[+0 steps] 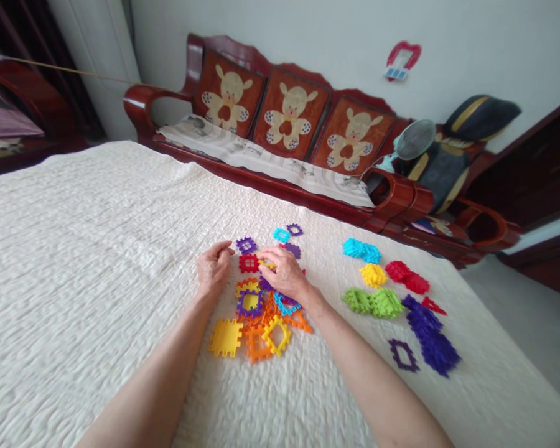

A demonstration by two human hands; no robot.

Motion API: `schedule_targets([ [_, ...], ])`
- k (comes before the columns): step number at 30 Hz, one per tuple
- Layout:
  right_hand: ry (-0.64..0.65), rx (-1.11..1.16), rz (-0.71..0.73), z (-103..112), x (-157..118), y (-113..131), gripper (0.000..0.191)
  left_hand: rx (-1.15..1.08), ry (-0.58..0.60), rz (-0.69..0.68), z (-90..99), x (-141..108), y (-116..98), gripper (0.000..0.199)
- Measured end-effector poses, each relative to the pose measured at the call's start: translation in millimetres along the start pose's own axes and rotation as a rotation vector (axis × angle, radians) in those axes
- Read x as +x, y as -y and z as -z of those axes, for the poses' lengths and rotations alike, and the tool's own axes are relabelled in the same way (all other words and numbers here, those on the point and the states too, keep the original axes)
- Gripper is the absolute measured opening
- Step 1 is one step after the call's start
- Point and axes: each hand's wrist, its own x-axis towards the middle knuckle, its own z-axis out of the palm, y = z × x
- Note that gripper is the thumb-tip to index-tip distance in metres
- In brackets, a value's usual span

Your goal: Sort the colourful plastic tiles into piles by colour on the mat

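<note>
My left hand [214, 267] is on the white quilted cover, just left of the loose pieces. Its fingers are curled in, and whatever they may hold is hidden. Over the pile, my right hand [282, 272] bends its fingers onto a yellow interlocking plastic piece [267, 264], partly covered by the hand. Between both hands lies a red window piece [249, 263], with a purple one [246, 245] behind it. Nearer me are a purple frame [251, 303] over yellow, a blue frame [287, 303], orange pieces [257, 345], a yellow frame [277, 336] and a solid yellow square [226, 338].
Sorted heaps lie to the right: blue [361, 250], yellow [373, 275], red [407, 277], green [373, 302] and purple [430, 336]. A single purple frame [402, 355] is beside them. Beyond the quilted surface [98, 249] stand a wooden sofa [156, 102] and a fan [415, 140].
</note>
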Motion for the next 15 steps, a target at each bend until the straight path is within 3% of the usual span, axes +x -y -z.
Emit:
schedule_targets([
  [4,0.115,-0.165,-0.105,-10.8,21.2,11.9,0.029,-0.03,-0.023,0.002,0.2,0.5,-1.0,0.041],
  [9,0.212,-0.225,-0.211,-13.9,27.1,22.8,0.032,-0.014,-0.025,-0.008,0.0,2.2,2.3,0.04],
  [12,0.183,-0.177,-0.267,-16.1,27.7,22.1,0.036,-0.016,-0.024,-0.015,-0.6,3.5,4.5,0.04],
  [15,0.086,-0.162,-0.23,-20.2,28.2,18.9,0.037,-0.012,-0.016,-0.008,-1.0,3.9,4.5,0.04],
])
